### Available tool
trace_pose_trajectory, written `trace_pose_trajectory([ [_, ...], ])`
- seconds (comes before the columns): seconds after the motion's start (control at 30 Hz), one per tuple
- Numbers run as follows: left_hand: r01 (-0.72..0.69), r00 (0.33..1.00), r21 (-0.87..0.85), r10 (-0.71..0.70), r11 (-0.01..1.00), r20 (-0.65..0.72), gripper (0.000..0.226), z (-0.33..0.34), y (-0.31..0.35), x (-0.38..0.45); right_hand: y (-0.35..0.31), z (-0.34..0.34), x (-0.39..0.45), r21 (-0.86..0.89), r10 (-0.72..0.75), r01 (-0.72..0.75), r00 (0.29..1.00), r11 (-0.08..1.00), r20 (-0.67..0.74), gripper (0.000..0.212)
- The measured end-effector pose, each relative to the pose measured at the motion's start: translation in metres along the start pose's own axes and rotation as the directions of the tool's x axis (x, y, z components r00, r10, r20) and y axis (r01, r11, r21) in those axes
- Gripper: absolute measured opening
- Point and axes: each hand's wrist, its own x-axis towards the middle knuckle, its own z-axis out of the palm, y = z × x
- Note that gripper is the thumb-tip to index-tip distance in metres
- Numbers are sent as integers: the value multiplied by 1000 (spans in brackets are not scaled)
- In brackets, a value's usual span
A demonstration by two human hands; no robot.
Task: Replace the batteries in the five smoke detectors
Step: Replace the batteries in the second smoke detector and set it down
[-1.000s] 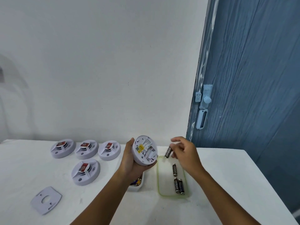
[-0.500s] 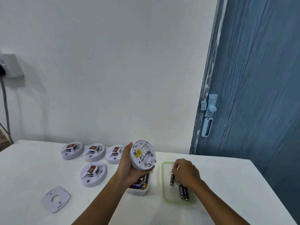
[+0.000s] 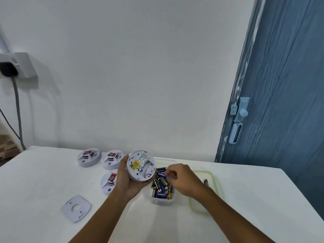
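My left hand [image 3: 124, 179] grips a round white smoke detector [image 3: 141, 166], tilted with its back and open battery bay facing me. My right hand [image 3: 182, 179] reaches over a small clear container [image 3: 162, 200] filled with several batteries and pinches a blue battery [image 3: 161, 174] at its top. A black battery [image 3: 205, 182] lies on the green-rimmed lid [image 3: 214, 183] to the right. Three more detectors [image 3: 89, 157] [image 3: 112, 159] [image 3: 109, 182] rest face up on the white table, behind and left of my left hand.
A square white mounting plate [image 3: 76, 208] lies on the table [image 3: 35, 181] at front left. A wall socket with plug and cable [image 3: 12, 67] is at far left. A blue door with a bolt [image 3: 240, 116] stands at right.
My right hand set the black battery down on the lid, then moved left to the battery container and took hold of a blue one. The view shifted rightward.
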Motion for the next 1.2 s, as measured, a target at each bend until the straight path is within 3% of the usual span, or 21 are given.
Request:
trace_pose_trajectory([
  [0.23, -7, 1000, -108, 6, 994, -5, 63, -17, 2, 5, -21, 44, 23, -255, 130, -119, 991, 960, 28, 19],
  [0.4, -2, 1000, -179, -2, 984, -22, 62, -17, 1, 4, -24, 63, 29, -456, 128, -109, 992, 883, 10, 23],
  [0.57, 13, 1000, -190, -15, 982, -14, 61, -19, 3, 3, -21, 67, 30, -441, 112, -108, 994, 891, -16, 23],
  [0.67, 23, 1000, -186, -24, 982, 0, 61, -19, 4, 3, -21, 61, 30, -268, 136, -157, 986, 951, -96, 19],
  [0.73, 33, 999, -180, -31, 983, 12, 62, -20, 7, 3, -19, 48, 30, 136, 229, -210, 962, 968, -147, 16],
  [0.8, 37, 999, -180, -32, 983, 31, 63, -20, 10, 4, -17, 27, 25, 545, 323, -228, 943, 807, -83, 19],
  [0.87, 41, 998, -181, -33, 983, 46, 63, -18, 14, 4, -12, 12, 18, 751, 344, -244, 939, 613, 24, 23],
  [1.2, 41, 994, -85, -32, 996, 101, 59, -2, 16, 2, -15, 3, 3, 964, 192, -245, 956, 106, 221, 29],
])
